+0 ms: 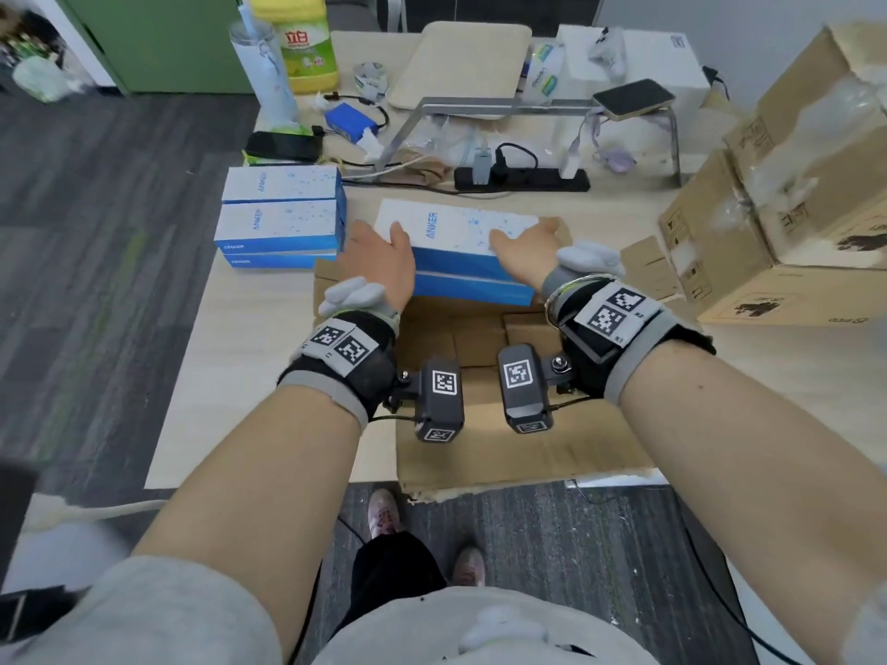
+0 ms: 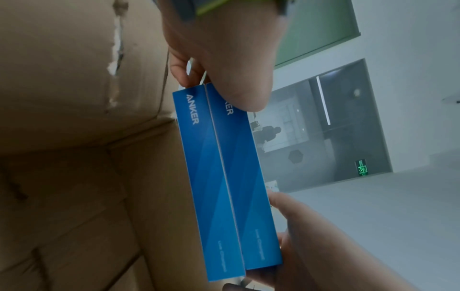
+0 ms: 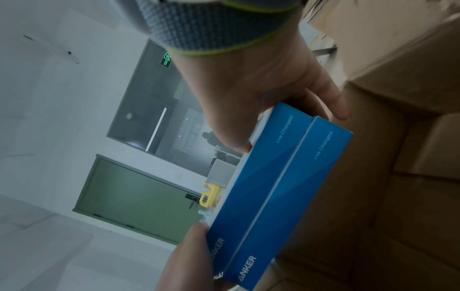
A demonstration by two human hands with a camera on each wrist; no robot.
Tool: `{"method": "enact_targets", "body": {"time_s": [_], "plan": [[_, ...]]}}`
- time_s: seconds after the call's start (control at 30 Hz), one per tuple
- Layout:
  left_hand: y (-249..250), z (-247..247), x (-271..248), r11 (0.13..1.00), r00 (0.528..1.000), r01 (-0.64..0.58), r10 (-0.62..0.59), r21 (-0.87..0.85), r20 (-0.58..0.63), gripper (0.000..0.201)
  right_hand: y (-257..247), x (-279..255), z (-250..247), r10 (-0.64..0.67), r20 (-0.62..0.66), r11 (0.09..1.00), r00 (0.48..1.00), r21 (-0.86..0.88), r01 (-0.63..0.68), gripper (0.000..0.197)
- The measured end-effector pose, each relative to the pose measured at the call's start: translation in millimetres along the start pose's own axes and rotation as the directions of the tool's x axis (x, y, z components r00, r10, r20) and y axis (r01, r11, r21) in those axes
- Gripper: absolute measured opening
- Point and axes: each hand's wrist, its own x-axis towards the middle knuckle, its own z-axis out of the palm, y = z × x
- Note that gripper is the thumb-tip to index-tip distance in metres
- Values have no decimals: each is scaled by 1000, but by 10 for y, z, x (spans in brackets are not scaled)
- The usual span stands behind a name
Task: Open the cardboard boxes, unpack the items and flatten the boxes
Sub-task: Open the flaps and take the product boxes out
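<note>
Two white-and-blue Anker boxes (image 1: 473,276), stacked one on the other, hang just above the open brown cardboard box (image 1: 504,453) at the table's front edge. My left hand (image 1: 379,259) grips the stack's left end, thumb on top and fingers underneath. My right hand (image 1: 521,256) grips the right end the same way. The left wrist view shows the left hand (image 2: 224,59) pinching the Anker boxes (image 2: 224,177) at the logo end. In the right wrist view the right hand (image 3: 248,88) clasps the far end of the Anker boxes (image 3: 273,187). Cardboard dividers show inside the open box.
Several more Anker boxes (image 1: 281,218) are stacked on the table to the left. Sealed cardboard boxes (image 1: 792,208) are piled at the right. Behind lie a power strip (image 1: 521,180), a metal stand (image 1: 528,108), a blue battery pack (image 1: 348,120), a tape roll (image 1: 369,79) and a detergent bottle (image 1: 300,40).
</note>
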Motion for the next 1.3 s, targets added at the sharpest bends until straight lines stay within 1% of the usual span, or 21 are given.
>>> {"method": "enact_targets", "body": {"time_s": [0.03,0.13,0.27,0.37,0.43,0.5,0.63,0.7,0.77,1.0,1.17,1.3], "plan": [[-9,-66,84,1000,1000,11,-11,8,-24,50,-96,9,53,-17,-4,1000,1000,18,17,82],[-104,-295,464,997,996,61,-65,-51,-62,44,-504,30,244,-69,-8,997,998,22,70,83],[-414,-581,1068,987,992,118,-122,-110,-29,40,-1110,149,611,-162,4,986,987,35,162,81],[-627,-717,1392,981,991,122,-128,-153,-30,40,-1449,242,852,-213,-7,977,977,27,213,80],[-795,-778,1662,978,991,126,-132,-166,-27,41,-1700,295,1023,-245,7,970,970,5,245,78],[-944,-819,1968,970,988,146,-154,-192,-29,41,-1957,397,1216,-249,41,968,968,-10,250,75],[-1085,-813,2347,961,984,166,-175,-223,-23,41,-2218,574,1474,-273,81,962,958,31,272,66],[-1166,-766,2549,956,983,182,-185,-230,8,41,-2331,668,1600,-268,88,963,959,40,265,62],[-1237,-731,2708,948,980,198,-193,-251,43,42,-2424,756,1701,-252,101,968,963,29,250,63],[-1375,-593,3012,944,977,213,-196,-253,89,40,-2554,996,1956,-222,132,975,966,-4,224,60],[-1514,-485,3030,953,959,255,-228,-161,169,43,-2518,1043,2131,-199,222,979,955,14,201,61],[-1518,-504,3027,964,967,216,-189,-156,170,42,-2463,1027,2122,-212,232,977,949,51,206,61]]}}
